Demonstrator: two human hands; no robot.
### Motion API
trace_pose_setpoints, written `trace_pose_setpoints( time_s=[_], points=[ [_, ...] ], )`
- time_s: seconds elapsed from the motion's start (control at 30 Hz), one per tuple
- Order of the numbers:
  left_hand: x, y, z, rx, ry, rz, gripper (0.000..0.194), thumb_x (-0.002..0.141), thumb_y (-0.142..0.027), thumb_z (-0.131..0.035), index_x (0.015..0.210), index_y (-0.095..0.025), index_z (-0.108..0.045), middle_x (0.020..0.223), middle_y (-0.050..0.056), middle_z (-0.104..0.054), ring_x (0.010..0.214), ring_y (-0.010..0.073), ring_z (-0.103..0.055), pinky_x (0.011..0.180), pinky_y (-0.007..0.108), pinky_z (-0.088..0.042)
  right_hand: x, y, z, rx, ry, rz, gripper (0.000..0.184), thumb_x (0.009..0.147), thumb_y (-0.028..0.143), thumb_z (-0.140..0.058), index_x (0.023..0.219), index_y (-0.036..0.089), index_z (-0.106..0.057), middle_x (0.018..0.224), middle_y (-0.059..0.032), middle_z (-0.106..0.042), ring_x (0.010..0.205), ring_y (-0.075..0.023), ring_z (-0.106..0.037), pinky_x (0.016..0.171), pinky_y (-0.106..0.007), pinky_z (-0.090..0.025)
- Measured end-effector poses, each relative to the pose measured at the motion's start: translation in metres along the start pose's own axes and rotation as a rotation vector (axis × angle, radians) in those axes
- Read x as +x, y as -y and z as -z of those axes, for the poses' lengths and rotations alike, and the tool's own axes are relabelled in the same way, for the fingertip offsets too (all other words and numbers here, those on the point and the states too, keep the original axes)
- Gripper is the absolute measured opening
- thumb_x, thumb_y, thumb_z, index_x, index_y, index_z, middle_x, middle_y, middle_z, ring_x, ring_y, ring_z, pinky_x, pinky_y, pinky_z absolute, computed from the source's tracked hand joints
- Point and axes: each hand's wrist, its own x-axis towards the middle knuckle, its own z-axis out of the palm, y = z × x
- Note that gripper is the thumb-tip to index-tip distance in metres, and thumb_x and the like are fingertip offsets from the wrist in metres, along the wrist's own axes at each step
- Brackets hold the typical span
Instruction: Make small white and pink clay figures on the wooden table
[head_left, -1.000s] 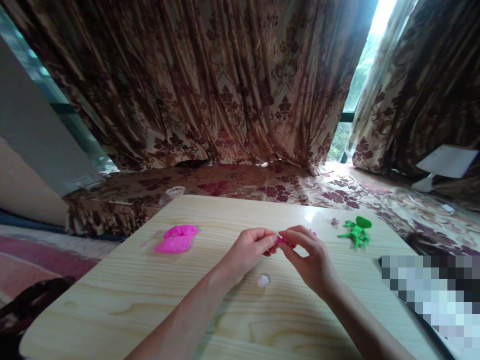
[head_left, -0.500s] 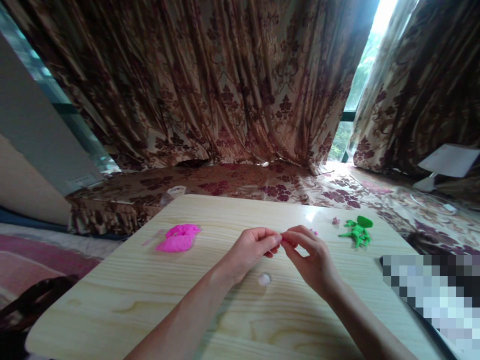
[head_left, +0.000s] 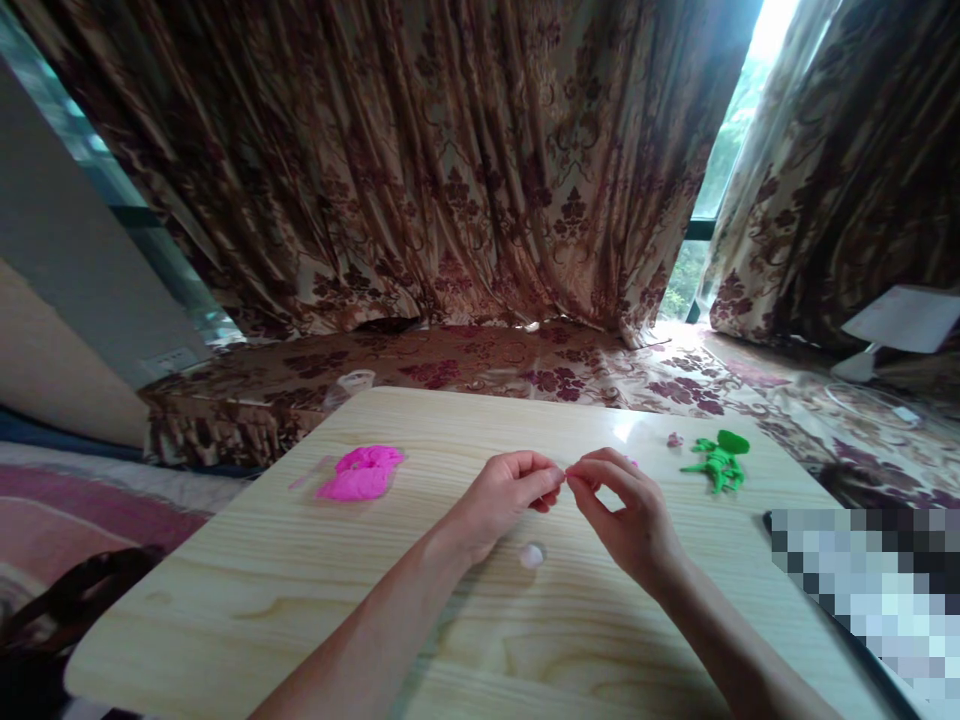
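Above the middle of the table my left hand (head_left: 517,490) and my right hand (head_left: 622,510) meet at the fingertips. Both are closed in a pinch; whatever sits between them is too small to make out. Below them on the tabletop lies a small whitish lump (head_left: 531,556). Partly hidden behind my right hand are tiny pink bits (head_left: 634,463). A bright pink mass like soft modelling clay (head_left: 364,473), on or in a clear wrapper, rests to the left. On the right lies a green figure with thin limbs (head_left: 721,465), beside a small pinkish piece (head_left: 675,440).
The pale wooden table (head_left: 247,600) has rounded corners. A pixelated dark-edged object (head_left: 862,600) borders it at right. Beyond its far edge are a clear plastic cup (head_left: 352,385), a patterned cloth-covered ledge (head_left: 480,360) and curtains (head_left: 450,180). A white lamp (head_left: 900,320) stands far right.
My hands stay pinched together in nearly the same place, with the right fingers slightly shifted. The whole view has moved a little; the objects on the table lie as before.
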Motion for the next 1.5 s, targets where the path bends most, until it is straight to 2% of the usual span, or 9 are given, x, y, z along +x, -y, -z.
trace_pose_setpoints(
  time_s=[0.3, 0.5, 0.6, 0.77, 1.1, 1.27, 1.37, 1.5],
  points=[
    [0.006, 0.004, 0.012, -0.025, -0.118, -0.004, 0.022, 0.075, -0.035, -0.058, 0.073, -0.013, -0.061, 0.07, 0.004, -0.062, 0.064, 0.0115, -0.054, 0.065, 0.026, -0.042, 0.004, 0.001, 0.008, 0.21, -0.221, -0.258, 0.006, 0.082, 0.023, -0.055, 0.082, 0.019, -0.06, 0.076, -0.0016, -0.056, 0.067, -0.0127, -0.054, 0.057, -0.024, -0.044],
    [0.009, 0.005, 0.015, -0.049, -0.233, -0.004, 0.024, 0.072, -0.036, -0.062, 0.078, -0.013, -0.063, 0.063, 0.001, -0.059, 0.057, 0.0095, -0.052, 0.06, 0.024, -0.042, 0.007, 0.003, 0.011, 0.308, -0.286, -0.315, 0.011, 0.081, 0.026, -0.057, 0.085, 0.018, -0.063, 0.072, -0.0007, -0.055, 0.061, -0.0114, -0.05, 0.053, -0.024, -0.042],
    [0.009, 0.005, 0.014, -0.043, -0.253, 0.009, 0.026, 0.069, -0.036, -0.066, 0.082, -0.013, -0.065, 0.062, 0.0, -0.058, 0.057, 0.009, -0.051, 0.059, 0.023, -0.041, 0.008, 0.004, 0.01, 0.341, -0.267, -0.313, 0.012, 0.08, 0.027, -0.058, 0.086, 0.018, -0.064, 0.074, -0.0013, -0.055, 0.062, -0.0114, -0.05, 0.053, -0.024, -0.042],
    [0.008, 0.01, 0.008, -0.027, -0.165, 0.013, 0.026, 0.069, -0.033, -0.066, 0.086, -0.014, -0.067, 0.071, 0.003, -0.062, 0.064, 0.0095, -0.052, 0.064, 0.024, -0.041, 0.005, 0.001, 0.003, 0.375, -0.176, -0.313, 0.01, 0.078, 0.025, -0.06, 0.086, 0.019, -0.064, 0.079, -0.0019, -0.057, 0.066, -0.0117, -0.052, 0.055, -0.024, -0.044],
    [0.002, 0.004, -0.002, -0.152, -0.069, 0.052, 0.024, 0.068, -0.026, -0.069, 0.088, -0.014, -0.061, 0.08, 0.003, -0.062, 0.069, 0.0101, -0.055, 0.07, 0.025, -0.042, 0.0, -0.012, -0.007, 0.46, -0.091, -0.463, 0.012, 0.073, 0.027, -0.065, 0.08, 0.018, -0.063, 0.069, -0.0002, -0.062, 0.06, -0.0113, -0.054, 0.054, -0.023, -0.045],
    [0.002, 0.004, 0.0, -0.154, -0.056, 0.054, 0.019, 0.071, -0.026, -0.065, 0.085, -0.014, -0.062, 0.079, 0.003, -0.061, 0.069, 0.0099, -0.056, 0.071, 0.025, -0.042, 0.001, -0.002, -0.005, 0.414, 0.026, -0.418, 0.01, 0.077, 0.025, -0.06, 0.083, 0.018, -0.065, 0.075, -0.0019, -0.064, 0.067, -0.0131, -0.058, 0.061, -0.024, -0.048],
    [0.002, 0.004, 0.001, -0.159, -0.045, 0.049, 0.018, 0.071, -0.027, -0.065, 0.083, -0.014, -0.062, 0.078, 0.002, -0.061, 0.069, 0.0095, -0.056, 0.071, 0.025, -0.042, -0.001, 0.0, -0.006, 0.359, 0.033, -0.349, 0.011, 0.077, 0.023, -0.061, 0.086, 0.018, -0.063, 0.08, -0.0028, -0.064, 0.072, -0.0146, -0.06, 0.065, -0.026, -0.049],
    [0.003, 0.006, 0.0, -0.13, -0.08, 0.052, 0.019, 0.07, -0.026, -0.066, 0.083, -0.013, -0.062, 0.076, 0.001, -0.061, 0.066, 0.0085, -0.055, 0.069, 0.024, -0.042, -0.003, -0.004, -0.008, 0.219, 0.035, -0.287, 0.005, 0.079, 0.021, -0.058, 0.08, 0.018, -0.061, 0.072, -0.0012, -0.061, 0.066, -0.0128, -0.057, 0.061, -0.025, -0.047]
  ],
)
